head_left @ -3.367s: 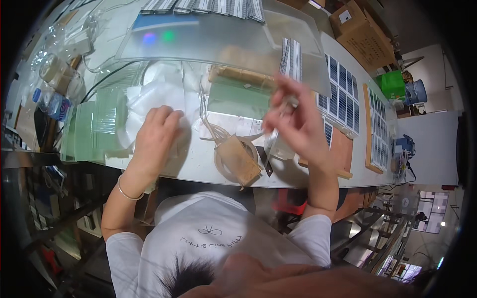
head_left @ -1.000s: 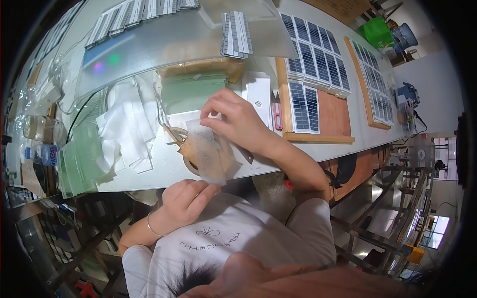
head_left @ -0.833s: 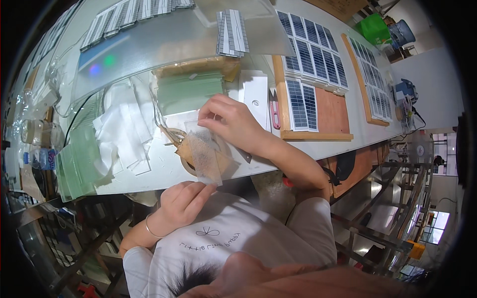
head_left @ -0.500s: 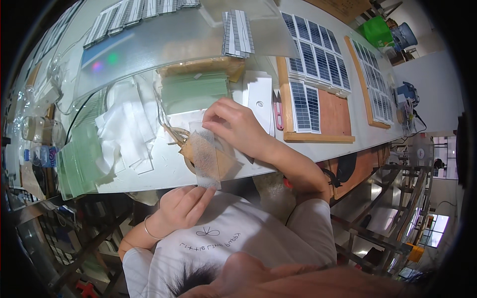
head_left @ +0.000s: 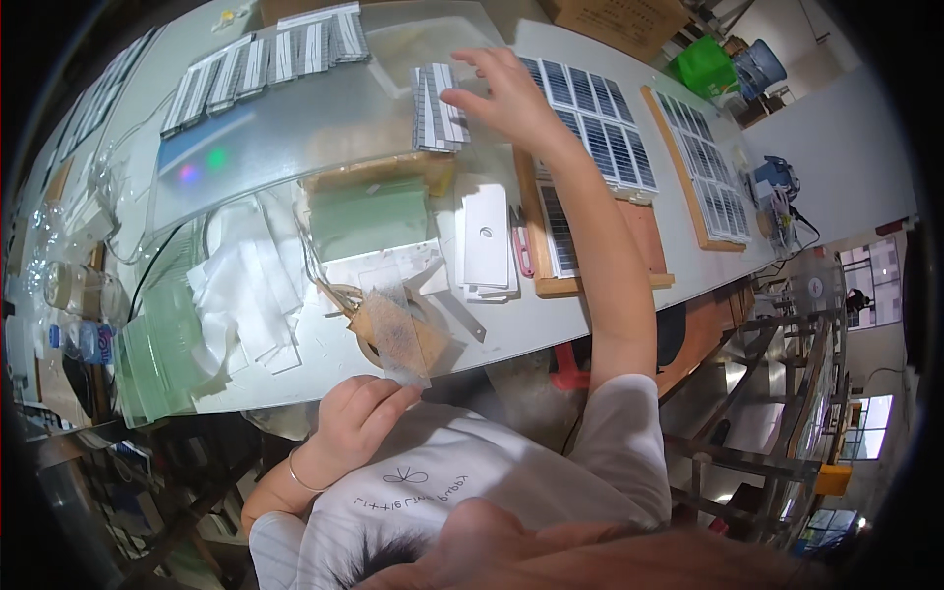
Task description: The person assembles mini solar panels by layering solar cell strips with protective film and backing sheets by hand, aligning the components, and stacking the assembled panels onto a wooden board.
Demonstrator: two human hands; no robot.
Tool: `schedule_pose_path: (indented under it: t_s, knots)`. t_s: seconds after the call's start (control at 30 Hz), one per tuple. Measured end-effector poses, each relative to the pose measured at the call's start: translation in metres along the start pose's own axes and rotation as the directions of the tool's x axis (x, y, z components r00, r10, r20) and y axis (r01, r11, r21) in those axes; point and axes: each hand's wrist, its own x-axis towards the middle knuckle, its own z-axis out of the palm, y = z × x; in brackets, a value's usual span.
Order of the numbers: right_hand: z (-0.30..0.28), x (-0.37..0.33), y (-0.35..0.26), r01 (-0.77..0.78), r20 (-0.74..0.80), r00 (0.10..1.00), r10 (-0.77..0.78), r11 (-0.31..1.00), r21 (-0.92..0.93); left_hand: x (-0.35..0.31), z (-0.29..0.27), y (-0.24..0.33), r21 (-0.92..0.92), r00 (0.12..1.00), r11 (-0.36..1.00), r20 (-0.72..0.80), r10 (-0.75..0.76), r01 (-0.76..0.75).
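Left hand (head_left: 364,418): at the table's near edge, thumb and fingers pinched together on the lower end of the strip.
Strip (head_left: 398,329): one, translucent, speckled; slanting away from the left hand, across the tan block (head_left: 433,344).
Right hand (head_left: 506,98): above the far side of the table (head_left: 320,354), thumb and fingers apart, the thumb over the edge of the stack — contact cannot be told.
Stack (head_left: 431,123): grey-and-white lengths, slightly fanned, at the near right part of the frosted plate (head_left: 324,118).
Bundles (head_left: 285,54): several, in a row along the plate's far edge.
Green sheets (head_left: 369,221): piled beyond the tan block.
White sheets (head_left: 246,285): loose heap, left of the tan block.
Cards (head_left: 482,251): white, piled, right of the green sheets.
Cutter (head_left: 523,251): pink, just beside the cards.
Panels (head_left: 610,147): dark-celled, in rows, partly behind the right forearm.
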Motion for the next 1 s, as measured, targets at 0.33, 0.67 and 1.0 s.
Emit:
schedule_pose_path:
  t_s: [0.33, 0.67, 1.0]
  knots:
    - [0.030, 0.054, 0.056, -0.190, 0.135, 0.978, 0.157, 0.941, 0.282, -0.003, -0.011, 0.006, -0.030, 0.997, 0.999, -0.061, -0.037, 0.035]
    - [-0.069, -0.043, -0.129, -0.292, 0.284, 0.951, 0.121, 0.648, 0.703, -0.021, -0.029, 0.001, -0.004, 0.995, 1.000, -0.097, -0.002, 0.001]
    - [0.018, -0.119, -0.164, -0.477, 0.539, 0.833, 0.126, 0.655, 0.586, -0.014, -0.011, -0.002, 0.099, 0.989, 0.986, -0.047, 0.138, -0.133]
